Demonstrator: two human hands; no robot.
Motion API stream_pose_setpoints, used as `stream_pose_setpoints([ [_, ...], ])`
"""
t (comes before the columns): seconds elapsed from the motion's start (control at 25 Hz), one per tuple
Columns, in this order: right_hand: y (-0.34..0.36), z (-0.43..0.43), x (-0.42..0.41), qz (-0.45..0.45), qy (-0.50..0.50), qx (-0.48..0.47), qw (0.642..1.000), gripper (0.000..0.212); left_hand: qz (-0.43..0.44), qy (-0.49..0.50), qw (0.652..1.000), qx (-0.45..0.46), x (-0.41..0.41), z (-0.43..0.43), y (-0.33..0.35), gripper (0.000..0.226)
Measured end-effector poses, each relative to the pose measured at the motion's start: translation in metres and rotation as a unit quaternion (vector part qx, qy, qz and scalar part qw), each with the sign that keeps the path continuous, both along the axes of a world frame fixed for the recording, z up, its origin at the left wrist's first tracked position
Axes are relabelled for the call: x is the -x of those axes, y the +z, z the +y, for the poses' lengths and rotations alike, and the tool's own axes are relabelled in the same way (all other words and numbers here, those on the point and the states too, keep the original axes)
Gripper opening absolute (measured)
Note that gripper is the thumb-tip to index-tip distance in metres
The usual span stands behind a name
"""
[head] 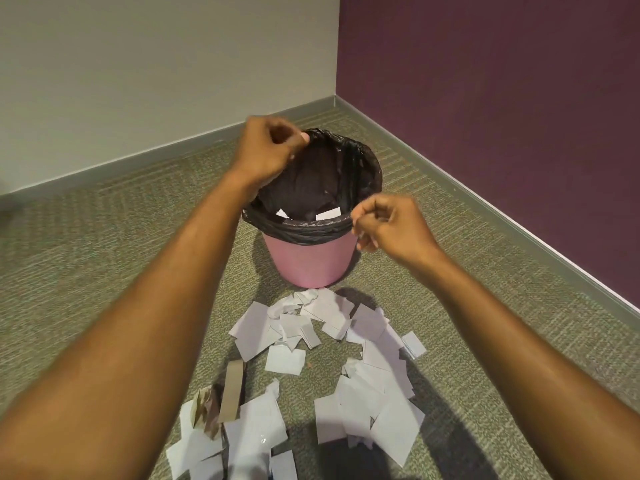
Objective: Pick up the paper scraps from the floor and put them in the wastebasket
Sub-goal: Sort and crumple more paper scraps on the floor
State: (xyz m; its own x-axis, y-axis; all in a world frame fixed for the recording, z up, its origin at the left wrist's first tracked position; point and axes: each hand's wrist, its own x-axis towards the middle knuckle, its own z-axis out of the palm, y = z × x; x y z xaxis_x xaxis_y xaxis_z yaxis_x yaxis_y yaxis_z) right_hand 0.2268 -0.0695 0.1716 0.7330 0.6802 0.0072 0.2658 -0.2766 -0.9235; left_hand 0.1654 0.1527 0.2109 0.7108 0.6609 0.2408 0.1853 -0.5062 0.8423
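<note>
Illumination: moderate, diffuse, from overhead. Soft shadows fall on the carpet (104,254) at 5 and 6 o'clock beneath the arms, and beside the base of the wastebasket (308,261). Motion blur softens the fingers of the right hand (391,226) and the left hand (270,150). The liner (363,157) shows faint sheen. Wide-angle distortion bends the baseboard (519,223) at 3 o'clock.

Both bare forearms reach forward, the left stretched farther than the right. The left hand (273,147) is curled, back toward the camera, fingertips pinching the bin liner (322,174) at its far rim. The right hand (391,226) (slightly blurred) is curled likewise, thumb and forefinger pinching the near rim.
</note>
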Motion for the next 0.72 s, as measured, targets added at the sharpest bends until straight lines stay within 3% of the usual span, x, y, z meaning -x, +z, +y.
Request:
stream_pose_setpoints([
  [0.08, -0.038, -0.019, 0.013, 0.005, 0.06, 0.108, 0.992, 0.009, -0.118, 0.154, 0.98, 0.034, 0.04, -0.019, -0.016, 0.015],
  [0.12, -0.063, -0.03, 0.019, 0.0, 0.088, 0.172, 0.981, 0.005, -0.137, 0.227, 0.963, 0.054, 0.063, -0.03, -0.036, 0.019],
  [0.2, -0.113, -0.051, 0.031, -0.018, 0.132, 0.321, 0.938, 0.025, -0.061, 0.305, 0.948, 0.068, 0.111, -0.054, -0.096, 0.022],
  [0.32, -0.168, -0.084, 0.051, -0.042, 0.198, 0.488, 0.849, 0.071, 0.203, 0.235, 0.948, 0.074, 0.165, -0.095, -0.195, 0.007],
  [0.44, -0.197, -0.1, 0.08, -0.106, 0.251, 0.531, 0.802, 0.097, 0.338, 0.076, 0.937, 0.055, 0.187, -0.14, -0.243, 0.021],
  [0.56, -0.206, -0.099, 0.095, -0.146, 0.259, 0.529, 0.795, 0.107, 0.404, -0.075, 0.911, 0.017, 0.183, -0.184, -0.261, 0.059],
  [0.72, -0.214, -0.089, 0.093, -0.173, 0.227, 0.498, 0.819, 0.099, 0.432, -0.09, 0.891, -0.104, 0.17, -0.227, -0.274, 0.082],
])
